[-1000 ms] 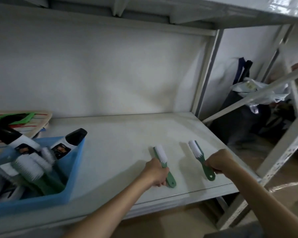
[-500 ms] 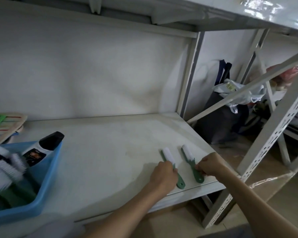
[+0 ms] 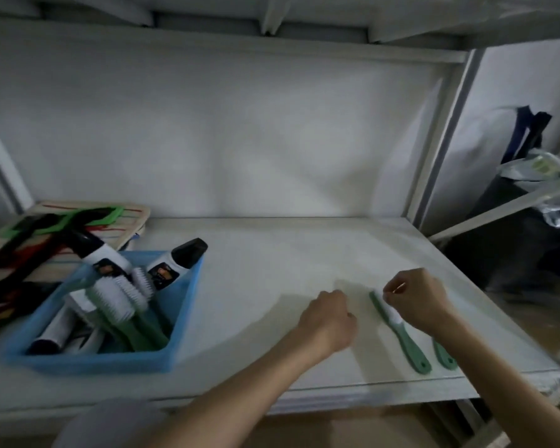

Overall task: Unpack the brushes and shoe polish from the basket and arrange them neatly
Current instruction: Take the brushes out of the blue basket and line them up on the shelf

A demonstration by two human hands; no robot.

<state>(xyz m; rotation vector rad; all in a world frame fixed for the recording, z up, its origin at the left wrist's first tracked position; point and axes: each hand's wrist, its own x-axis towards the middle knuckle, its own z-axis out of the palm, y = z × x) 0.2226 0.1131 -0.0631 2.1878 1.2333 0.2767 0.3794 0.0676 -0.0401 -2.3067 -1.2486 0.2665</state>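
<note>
Two green brushes laid side by side at the shelf's near right edge; both hands above them, neither holding anything.

Nearest, the handle ends of the left green brush [image 3: 398,331] and the right green brush [image 3: 444,356] lie parallel on the shelf [image 3: 272,253]. The right hand [image 3: 417,299] hovers over their bristle ends, fingers curled, grip empty. The left hand [image 3: 328,318], loosely fisted, sits just left of the left green brush, apart from it. Farther left, the blue basket [image 3: 181,315] contains more brushes and shoe polish bottles [image 3: 175,266].

both forearms are bare, no sleeves, watch or rings showing; left hand [image 3: 328,320], right hand [image 3: 416,299].
</note>
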